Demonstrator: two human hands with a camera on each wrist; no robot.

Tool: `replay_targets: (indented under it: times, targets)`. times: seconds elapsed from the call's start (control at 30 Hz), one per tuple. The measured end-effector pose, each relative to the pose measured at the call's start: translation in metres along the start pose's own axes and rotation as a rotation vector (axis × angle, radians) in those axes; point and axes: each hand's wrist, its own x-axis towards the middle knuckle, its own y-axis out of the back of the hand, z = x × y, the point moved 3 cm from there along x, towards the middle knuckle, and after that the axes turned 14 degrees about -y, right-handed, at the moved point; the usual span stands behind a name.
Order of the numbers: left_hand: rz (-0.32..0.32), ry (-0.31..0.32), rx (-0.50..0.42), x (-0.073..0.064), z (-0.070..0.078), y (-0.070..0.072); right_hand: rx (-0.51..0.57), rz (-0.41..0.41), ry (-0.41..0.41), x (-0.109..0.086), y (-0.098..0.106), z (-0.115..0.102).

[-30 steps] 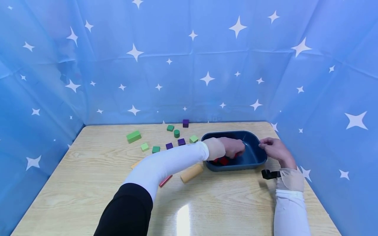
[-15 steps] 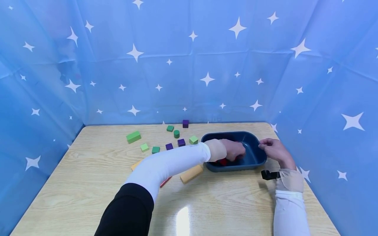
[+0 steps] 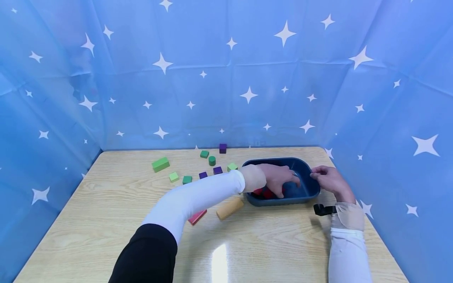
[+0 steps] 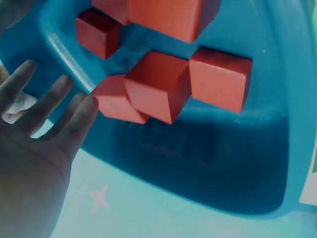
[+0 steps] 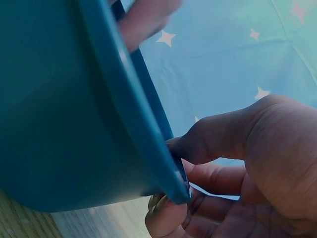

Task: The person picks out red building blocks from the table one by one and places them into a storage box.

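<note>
My left hand (image 3: pixel 280 179) reaches over the dark blue plastic tub (image 3: pixel 301 195) at the table's right, its fingers spread and nothing held. Below it lie red blocks (image 3: pixel 269 193). The left wrist view shows several of these red cubes (image 4: pixel 157 85) grouped on the tub's floor, with my loosely extended fingers (image 4: pixel 77 121) beside them. At the tub's right end, my right hand (image 3: pixel 330 181) pinches the rim (image 5: pixel 158 148) between thumb and fingers. Part of the tub's left end is hidden by my left wrist.
On the table left of the tub are a wooden cylinder (image 3: pixel 230 208), a red block (image 3: pixel 197 216) partly under my left sleeve, a long green block (image 3: pixel 161 164), a green cylinder (image 3: pixel 212 160) and several purple cubes (image 3: pixel 222 148). A blue starry curtain (image 3: pixel 226 98) stands behind.
The fingers of my left hand, curled down among the red blocks before, have spread apart and lifted a little. My left forearm has shifted slightly left. The right hand stays on the rim.
</note>
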Motion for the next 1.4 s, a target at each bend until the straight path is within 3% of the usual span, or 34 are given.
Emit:
replay_targets:
  times: [0.17, 0.37, 0.5, 0.73, 1.1, 1.4]
  targets:
    - [0.063, 0.0, 0.023, -0.014, 0.0, 0.008, 0.004, -0.017, -0.013, 0.001, 0.0, 0.002]
    - [0.176, 0.006, -0.04, -0.037, -0.01, 0.019, -0.004, -0.012, -0.013, 0.002, 0.0, 0.003]
    - [0.247, 0.044, -0.085, -0.052, -0.019, 0.023, -0.008, -0.001, -0.005, 0.002, 0.001, 0.003]
    - [0.341, 0.073, -0.119, -0.082, -0.029, 0.028, 0.001, 0.003, -0.003, 0.0, 0.002, 0.002]
    - [0.503, 0.137, -0.137, -0.13, -0.032, 0.028, 0.021, 0.007, 0.017, 0.001, 0.001, 0.004]
    - [0.558, 0.23, -0.103, -0.168, -0.029, 0.01, 0.029, 0.003, 0.011, 0.002, 0.001, 0.004]
